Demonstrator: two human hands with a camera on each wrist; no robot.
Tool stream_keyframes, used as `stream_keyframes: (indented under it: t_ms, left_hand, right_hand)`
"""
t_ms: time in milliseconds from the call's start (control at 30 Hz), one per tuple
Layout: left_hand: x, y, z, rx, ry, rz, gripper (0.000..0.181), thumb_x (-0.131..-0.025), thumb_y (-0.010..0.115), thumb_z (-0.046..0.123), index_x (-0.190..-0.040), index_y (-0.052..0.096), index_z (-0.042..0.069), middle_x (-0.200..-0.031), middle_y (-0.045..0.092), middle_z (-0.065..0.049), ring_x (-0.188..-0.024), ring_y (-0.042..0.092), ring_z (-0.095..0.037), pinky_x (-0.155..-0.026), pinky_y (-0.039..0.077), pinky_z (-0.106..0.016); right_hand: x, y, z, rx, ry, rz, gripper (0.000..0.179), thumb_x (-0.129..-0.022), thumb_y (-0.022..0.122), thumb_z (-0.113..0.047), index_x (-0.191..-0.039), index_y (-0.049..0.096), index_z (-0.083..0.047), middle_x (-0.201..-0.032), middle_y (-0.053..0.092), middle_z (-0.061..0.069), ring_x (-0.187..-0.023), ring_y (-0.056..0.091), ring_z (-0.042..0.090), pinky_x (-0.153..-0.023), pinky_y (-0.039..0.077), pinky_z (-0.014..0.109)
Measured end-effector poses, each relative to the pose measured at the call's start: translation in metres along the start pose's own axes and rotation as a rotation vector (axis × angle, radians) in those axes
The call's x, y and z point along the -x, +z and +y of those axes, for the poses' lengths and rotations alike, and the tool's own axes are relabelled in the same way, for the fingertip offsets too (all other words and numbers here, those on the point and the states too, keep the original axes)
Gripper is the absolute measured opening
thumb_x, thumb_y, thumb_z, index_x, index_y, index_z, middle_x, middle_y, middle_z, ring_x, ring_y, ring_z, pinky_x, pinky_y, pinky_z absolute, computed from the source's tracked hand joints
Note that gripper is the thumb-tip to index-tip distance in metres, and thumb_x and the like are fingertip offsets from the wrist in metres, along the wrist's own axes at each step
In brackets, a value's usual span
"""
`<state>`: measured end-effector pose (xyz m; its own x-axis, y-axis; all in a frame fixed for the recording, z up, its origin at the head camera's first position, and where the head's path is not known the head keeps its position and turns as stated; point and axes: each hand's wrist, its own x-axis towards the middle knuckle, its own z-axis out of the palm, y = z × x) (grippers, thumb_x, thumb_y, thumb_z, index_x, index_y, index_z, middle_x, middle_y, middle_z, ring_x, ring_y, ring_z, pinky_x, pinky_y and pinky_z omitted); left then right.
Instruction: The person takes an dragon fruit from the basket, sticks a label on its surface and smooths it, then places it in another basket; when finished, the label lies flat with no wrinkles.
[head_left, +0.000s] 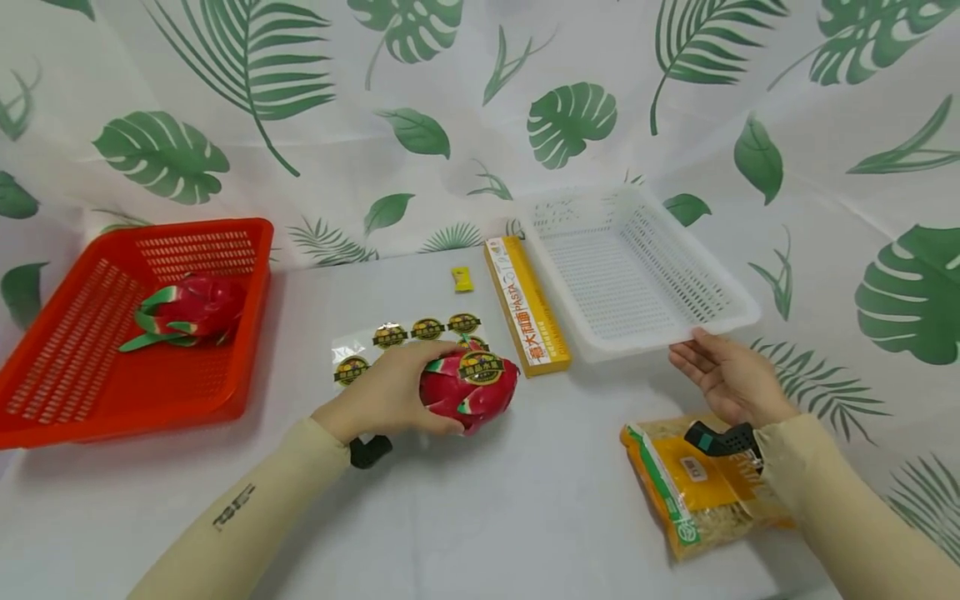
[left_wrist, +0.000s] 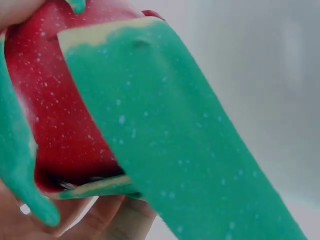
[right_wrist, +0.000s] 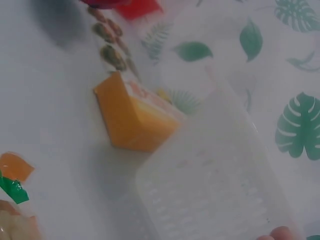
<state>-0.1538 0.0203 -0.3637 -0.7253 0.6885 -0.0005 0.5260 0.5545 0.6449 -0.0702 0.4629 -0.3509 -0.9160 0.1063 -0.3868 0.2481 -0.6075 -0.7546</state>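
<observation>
My left hand (head_left: 397,392) grips a dragon fruit (head_left: 491,396) over the table, fingers and thumb around its side. A dark round label (head_left: 481,367) with gold lettering sits on the fruit's upper face. In the left wrist view the fruit's red skin (left_wrist: 60,115) and a broad green scale (left_wrist: 165,130) fill most of the frame. My right hand (head_left: 731,375) pinches the near rim of a white plastic basket (head_left: 738,317) at its right corner. The right wrist view shows the basket's wall (right_wrist: 210,170) and a bit of the fingertips (right_wrist: 280,234).
A red basket (head_left: 258,333) at left holds another dragon fruit (head_left: 198,307). A sticker sheet (head_left: 352,346) lies partly behind the left hand. A pasta box (head_left: 527,304) lies beside the white basket, near a small yellow packet (head_left: 462,279). A pasta bag (head_left: 697,492) lies near the right forearm.
</observation>
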Motion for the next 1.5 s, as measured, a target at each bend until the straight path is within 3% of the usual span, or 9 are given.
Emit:
stream_keyframes:
  t_ms: [233,467,667,867,1167,1367,1500]
  left_hand:
    - [-0.031,-0.010,0.013,-0.024,-0.062,0.071,0.092,-0.075,0.090,0.052,-0.151,0.050,0.020,-0.144,0.055,-0.004,-0.129,0.054,-0.027,-0.086,0.064,-0.041]
    - [-0.062,-0.019,0.020,-0.031,-0.033,0.153,0.089,-0.076,0.089,0.052,-0.149,0.054,0.016,-0.137,0.059,-0.007,-0.121,0.058,-0.025,-0.089,0.063,-0.039]
    - [-0.083,-0.031,0.030,-0.004,-0.036,0.192,0.088,-0.075,0.089,0.052,-0.149,0.054,0.018,-0.142,0.059,-0.005,-0.125,0.056,-0.023,-0.091,0.062,-0.039]
    - [-0.117,-0.038,0.045,-0.041,-0.034,0.177,0.092,-0.077,0.087,0.053,-0.153,0.050,0.018,-0.145,0.057,-0.006,-0.128,0.052,-0.023,-0.095,0.060,-0.039]
    - [-0.163,-0.025,0.074,-0.010,-0.027,0.115,0.090,-0.078,0.086,0.055,-0.152,0.050,0.019,-0.142,0.056,-0.005,-0.127,0.049,-0.020,-0.094,0.061,-0.035]
    - [-0.192,-0.023,0.087,-0.104,0.026,0.080,0.088,-0.080,0.084,0.056,-0.152,0.051,0.016,-0.136,0.061,-0.003,-0.121,0.053,-0.018,-0.096,0.058,-0.032]
    - [-0.214,-0.025,0.095,-0.184,0.029,0.068,0.090,-0.080,0.083,0.058,-0.153,0.050,0.016,-0.136,0.063,-0.002,-0.120,0.056,-0.017,-0.098,0.058,-0.032]
  right_hand:
    - [0.000,0.001,-0.004,0.012,-0.016,-0.012,0.012,-0.106,0.057,-0.015,-0.107,0.067,-0.009,-0.094,0.077,0.007,-0.087,0.078,0.019,-0.083,0.063,0.030]
    - [-0.002,0.004,-0.006,0.035,-0.042,-0.007,0.010,-0.105,0.059,-0.014,-0.109,0.065,-0.008,-0.094,0.077,0.007,-0.087,0.078,0.018,-0.084,0.063,0.030]
    - [-0.005,0.006,-0.007,0.044,-0.056,-0.033,0.009,-0.106,0.057,-0.012,-0.107,0.065,-0.008,-0.094,0.076,0.007,-0.087,0.077,0.019,-0.084,0.063,0.030]
    - [-0.005,0.006,-0.008,0.084,-0.048,-0.034,0.007,-0.106,0.057,-0.015,-0.110,0.062,-0.011,-0.095,0.074,0.005,-0.089,0.076,0.017,-0.086,0.063,0.028]
    - [0.000,-0.005,0.002,0.088,-0.055,-0.056,0.009,-0.108,0.054,-0.015,-0.113,0.060,-0.012,-0.098,0.074,0.004,-0.093,0.076,0.016,-0.089,0.062,0.027]
    - [0.002,-0.009,0.005,0.090,-0.062,-0.046,0.009,-0.107,0.055,-0.016,-0.115,0.060,-0.015,-0.100,0.074,0.002,-0.093,0.076,0.015,-0.088,0.062,0.027]
    - [0.000,-0.010,0.005,0.081,-0.073,-0.054,0.009,-0.107,0.055,-0.014,-0.113,0.062,-0.014,-0.099,0.075,0.002,-0.093,0.077,0.015,-0.088,0.062,0.026]
